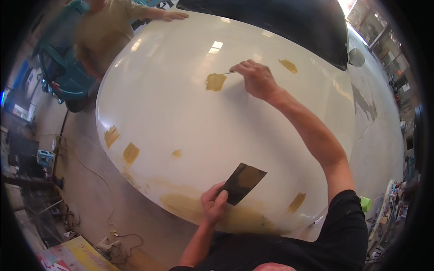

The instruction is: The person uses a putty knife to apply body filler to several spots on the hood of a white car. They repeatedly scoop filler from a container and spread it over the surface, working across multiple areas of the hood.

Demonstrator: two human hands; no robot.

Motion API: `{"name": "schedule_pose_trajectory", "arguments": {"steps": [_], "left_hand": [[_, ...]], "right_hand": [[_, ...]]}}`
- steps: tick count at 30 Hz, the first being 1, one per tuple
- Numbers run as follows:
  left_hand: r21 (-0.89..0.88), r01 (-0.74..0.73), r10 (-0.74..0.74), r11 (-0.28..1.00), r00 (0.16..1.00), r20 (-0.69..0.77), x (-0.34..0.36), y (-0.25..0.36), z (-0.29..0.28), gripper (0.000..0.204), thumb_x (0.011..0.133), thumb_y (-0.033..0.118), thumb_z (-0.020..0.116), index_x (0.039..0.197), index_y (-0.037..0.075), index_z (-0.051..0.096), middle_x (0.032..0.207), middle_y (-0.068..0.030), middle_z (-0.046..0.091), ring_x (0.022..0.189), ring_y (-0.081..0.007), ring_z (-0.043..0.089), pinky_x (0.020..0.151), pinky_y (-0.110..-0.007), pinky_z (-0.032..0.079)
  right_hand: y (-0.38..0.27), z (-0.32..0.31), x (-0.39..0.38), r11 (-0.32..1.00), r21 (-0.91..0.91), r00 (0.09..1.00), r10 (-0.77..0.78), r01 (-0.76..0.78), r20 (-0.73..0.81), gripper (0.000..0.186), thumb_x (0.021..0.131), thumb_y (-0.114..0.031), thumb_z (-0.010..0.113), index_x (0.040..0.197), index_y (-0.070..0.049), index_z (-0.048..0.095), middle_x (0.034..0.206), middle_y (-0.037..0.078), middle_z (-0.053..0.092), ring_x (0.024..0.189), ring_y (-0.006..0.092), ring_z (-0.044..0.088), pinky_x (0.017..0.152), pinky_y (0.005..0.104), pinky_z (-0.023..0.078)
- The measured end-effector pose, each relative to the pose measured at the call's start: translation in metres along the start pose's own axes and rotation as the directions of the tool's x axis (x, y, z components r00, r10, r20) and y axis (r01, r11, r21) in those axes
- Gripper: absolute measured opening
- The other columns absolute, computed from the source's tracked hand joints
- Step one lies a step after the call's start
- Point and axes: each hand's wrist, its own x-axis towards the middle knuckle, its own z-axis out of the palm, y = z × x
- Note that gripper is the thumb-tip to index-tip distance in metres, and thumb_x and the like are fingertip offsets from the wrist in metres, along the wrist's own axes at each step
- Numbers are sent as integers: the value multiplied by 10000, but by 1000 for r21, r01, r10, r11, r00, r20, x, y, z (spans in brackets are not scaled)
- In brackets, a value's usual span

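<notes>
A white car hood (181, 117) spreads out before me, marked with several patches of tan filler. Near its lower edge, my left hand (214, 202) grips a dark rectangular board (233, 187) by one corner, thumb on top, with a smear of filler (249, 177) on it. Farther up, my right hand (257, 79) is closed around a thin putty spreader (228, 72), seen almost edge-on. The spreader's tip meets the upper edge of a squarish filler patch (216, 82). Whether it presses on the surface, I cannot tell.
Another person's hand (174, 16) rests on the hood's far left edge. A dark windshield (280, 27) and a side mirror (356, 57) bound the far side. A teal scooter (63, 72) stands at left. A cable (101, 178) crosses the floor near a yellow-and-red box (77, 255).
</notes>
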Motion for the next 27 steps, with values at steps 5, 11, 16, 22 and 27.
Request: {"name": "schedule_pose_trajectory", "arguments": {"steps": [5,11,16,22,27], "left_hand": [[-174,109,-117,979,992,-40,-9,9,-5,351,1026,85,575,1314,-89,677,1173,-106,751,1083,-146,672,972,-303,525],[-381,82,-126,921,988,-94,-25,24,-43,382,1024,89,549,1349,-87,647,1226,-114,729,1124,-165,665,1015,-309,507],[-489,67,-156,870,977,-143,-15,50,-78,390,1020,73,550,1367,-88,627,1260,-126,720,1143,-189,675,1020,-325,518],[-471,154,-192,869,981,-33,5,58,-72,369,1041,82,562,1358,-96,625,1243,-127,720,1131,-181,675,1019,-327,520],[-448,184,-188,875,982,36,10,64,-57,373,1045,87,568,1366,-95,618,1252,-127,714,1129,-179,673,1017,-327,519]], "right_hand": [[-35,25,19,997,-18,997,78,-77,15,425,828,113,549,1124,-123,741,1044,54,740,1059,278,683,937,421,566],[-73,12,30,970,-80,973,229,-228,4,381,898,91,561,1158,-110,753,1114,75,766,1080,284,702,933,413,575],[-136,-47,-4,869,359,914,395,-340,-89,354,959,56,603,1257,-88,726,1156,95,762,1035,258,710,947,346,554],[-237,-112,-91,-89,945,803,506,-315,315,425,1058,68,571,1476,0,611,1270,59,699,1201,155,642,1066,288,513],[-257,-123,-139,109,913,859,397,-394,323,440,1063,83,562,1491,-8,607,1398,80,632,1299,150,577,1098,279,475]]}}
